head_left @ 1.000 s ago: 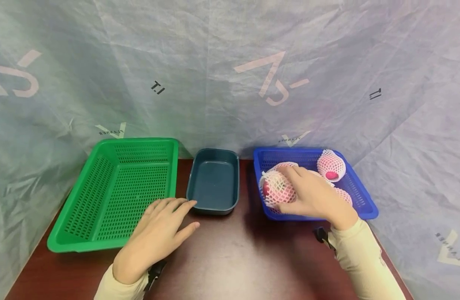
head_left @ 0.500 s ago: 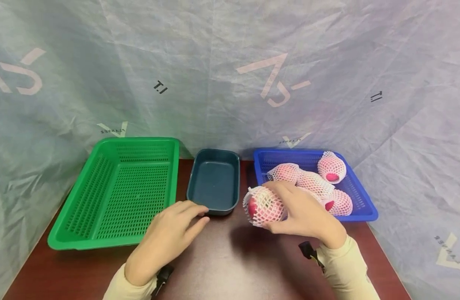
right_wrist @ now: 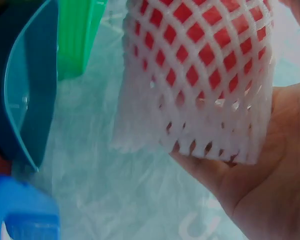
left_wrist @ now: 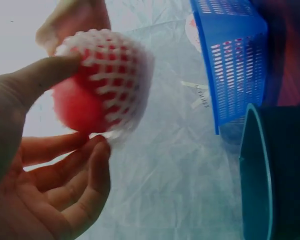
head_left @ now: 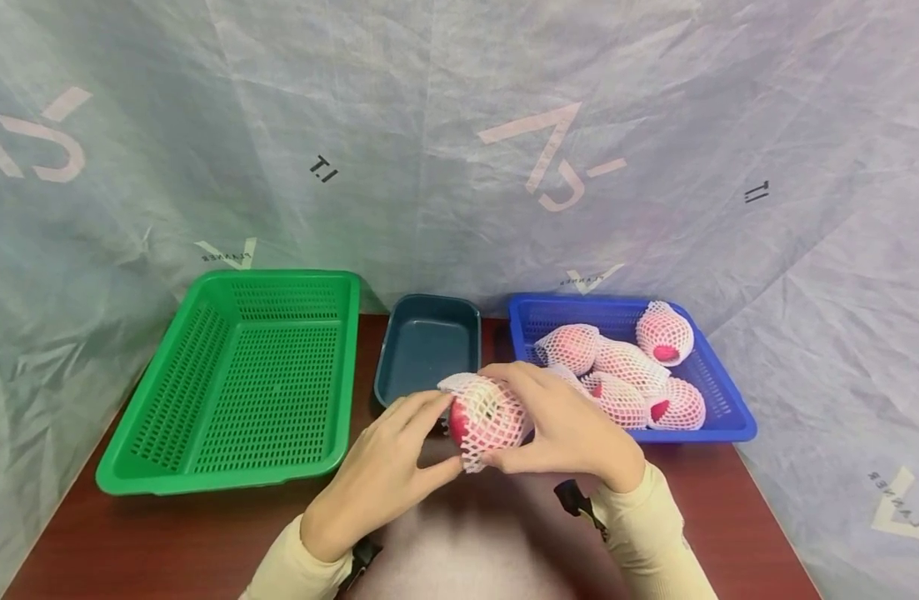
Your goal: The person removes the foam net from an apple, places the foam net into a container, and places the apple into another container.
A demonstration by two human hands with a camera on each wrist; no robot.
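A red apple (head_left: 486, 417) in a white foam net is held in the air above the table's middle, in front of the dark teal tray (head_left: 429, 354). My right hand (head_left: 571, 425) grips it from the right, fingers over the top and thumb below. From the other side, my left hand (head_left: 387, 467) has its thumb and fingertips on the apple's bare red end, where the net opens. In the left wrist view that end of the apple (left_wrist: 82, 107) shows between thumb and fingers. The right wrist view shows the loose end of the foam net (right_wrist: 190, 125) near the right palm.
On the right, a blue basket (head_left: 740, 425) holds several netted apples (head_left: 631, 367). A green basket (head_left: 230, 482) stands at the left, its slotted floor visible. Behind everything hangs a grey printed sheet (head_left: 414, 150), close against the containers.
My right hand has lifted the netted apple out of the blue basket and carried it left. My left hand has moved right, from beside the green basket, to meet the apple.
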